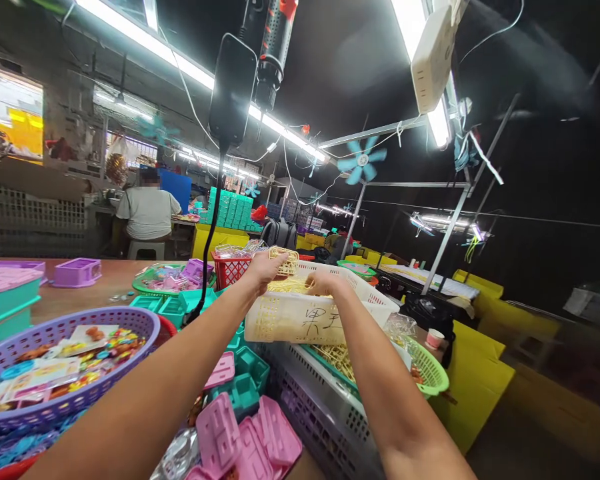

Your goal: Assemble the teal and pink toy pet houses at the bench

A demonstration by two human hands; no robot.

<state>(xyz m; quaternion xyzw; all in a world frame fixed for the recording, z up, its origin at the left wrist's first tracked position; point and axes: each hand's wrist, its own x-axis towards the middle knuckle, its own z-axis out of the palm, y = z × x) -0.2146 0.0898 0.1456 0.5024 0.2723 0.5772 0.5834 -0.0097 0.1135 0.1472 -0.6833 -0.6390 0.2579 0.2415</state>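
Both of my arms reach forward to a white plastic basket [285,327] with dark writing on its front, which holds pale yellow pieces [293,285]. Over its back left part, my left hand [266,268] is closed on a pale yellow lattice piece [285,261]. My right hand [324,283] dips into the basket at the pale yellow pieces, its fingers curled down. What its fingertips grip, if anything, is too small to make out.
A purple basket [150,323] of colourful small parts stands at the left. Pink trays [253,447] and teal trays [247,383] lie below my arms. A green basket [437,373] is at the right. A black cable [215,220] hangs in front. A person [149,210] sits farther back.
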